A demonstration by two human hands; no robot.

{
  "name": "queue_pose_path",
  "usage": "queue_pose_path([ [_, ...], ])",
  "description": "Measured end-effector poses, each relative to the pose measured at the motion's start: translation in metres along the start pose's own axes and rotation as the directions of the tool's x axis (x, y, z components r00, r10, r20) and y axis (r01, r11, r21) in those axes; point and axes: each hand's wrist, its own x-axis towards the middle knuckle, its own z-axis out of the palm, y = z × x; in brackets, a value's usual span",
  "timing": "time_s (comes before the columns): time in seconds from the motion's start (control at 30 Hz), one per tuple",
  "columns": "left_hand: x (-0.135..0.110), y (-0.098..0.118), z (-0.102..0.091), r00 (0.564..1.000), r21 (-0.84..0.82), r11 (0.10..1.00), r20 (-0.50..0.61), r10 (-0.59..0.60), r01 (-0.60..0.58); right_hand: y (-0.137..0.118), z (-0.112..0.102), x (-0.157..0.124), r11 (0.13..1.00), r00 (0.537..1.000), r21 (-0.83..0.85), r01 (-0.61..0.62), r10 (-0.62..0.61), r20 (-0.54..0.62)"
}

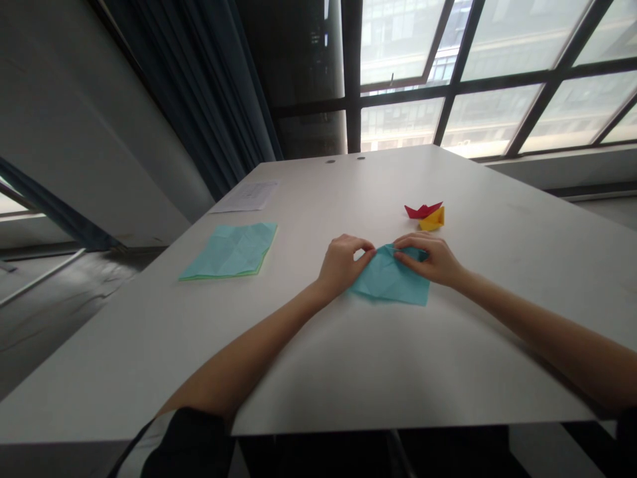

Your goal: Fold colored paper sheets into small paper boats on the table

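Note:
A light blue sheet of origami paper [393, 282], creased and partly folded, lies on the white table in front of me. At its upper left edge my left hand [343, 260] pinches the paper between thumb and fingers. My right hand [430, 257] grips the upper right part, thumb and fingertips pressed on a fold near the top. The fingers hide parts of the upper edge. Just beyond my right hand sit a red paper boat [423, 210] and a yellow paper boat [432, 219], touching or nearly so.
To the left on the white table [298, 372] lies a stack of creased light blue and green paper [231, 249]. Behind it is a white printed sheet [246, 197]. A dark blue curtain [213, 86] and large windows [403, 126] stand past the table's far edge.

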Motion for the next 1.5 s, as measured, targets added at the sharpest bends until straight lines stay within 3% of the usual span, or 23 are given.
queue_pose_path([
  [0.27,-0.004,0.003,0.003,0.993,0.117,0.987,0.057,0.101,-0.107,0.001,-0.01,0.005,0.994,0.984,-0.047,0.101,-0.092,0.153],
  [0.53,-0.008,0.008,0.005,0.999,0.02,1.0,-0.044,0.008,-0.008,-0.007,-0.003,0.002,0.996,0.999,-0.076,0.046,-0.046,0.004],
  [0.67,-0.01,0.009,0.009,0.998,-0.028,0.999,-0.05,0.026,-0.028,-0.009,-0.002,0.002,0.998,0.998,-0.061,0.03,-0.032,-0.047],
  [0.97,-0.012,0.011,0.012,1.0,0.056,0.998,-0.011,0.016,-0.015,-0.01,-0.002,0.001,0.999,0.999,-0.043,0.006,-0.008,-0.052],
  [1.27,-0.012,0.015,0.011,0.997,-0.225,0.973,0.059,-0.045,0.057,-0.011,-0.003,0.001,1.0,0.998,-0.015,0.016,-0.016,-0.062],
  [1.33,-0.01,0.016,0.008,0.998,-0.235,0.971,0.053,-0.024,0.036,-0.011,-0.004,0.001,0.999,0.999,0.024,0.026,-0.025,-0.034],
  [1.5,-0.006,0.019,-0.004,0.984,-0.228,0.965,0.092,0.154,-0.129,-0.014,-0.004,0.0,0.987,0.998,0.159,-0.02,0.011,0.056],
])
